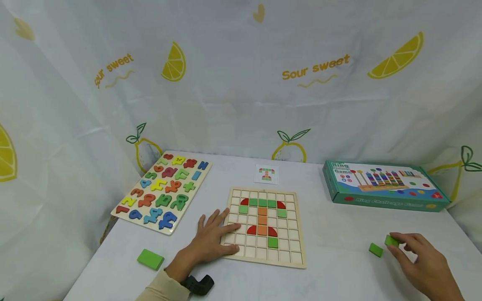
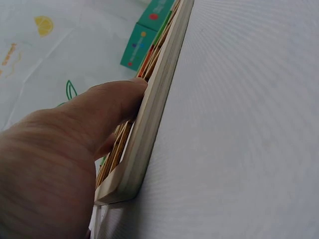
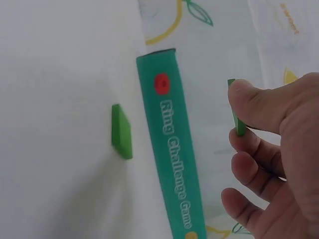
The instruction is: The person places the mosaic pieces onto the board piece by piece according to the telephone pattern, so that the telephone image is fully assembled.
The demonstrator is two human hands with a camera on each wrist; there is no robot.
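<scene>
My right hand (image 1: 425, 261) pinches a small green square tile (image 1: 391, 241) between thumb and fingertips, raised above the table in the right wrist view. A second green tile (image 1: 375, 249) lies on the table just left of it. At the middle of the table is a wooden grid board (image 1: 290, 235) bearing red quarter-round, green and orange square tiles in a mushroom-like shape. The lowest green tile (image 1: 273, 242) sits below the right red piece. My left hand (image 1: 208, 241) rests with spread fingers on the board's left edge, its thumb (image 2: 112, 102) on the rim.
A pattern card (image 1: 266, 174) lies behind the board. A number puzzle board (image 1: 177, 228) stands at the left, and a green Ring Challenge Game box (image 1: 388, 201) at the back right. A larger green piece (image 1: 150, 259) lies at the front left. A printed curtain hangs behind.
</scene>
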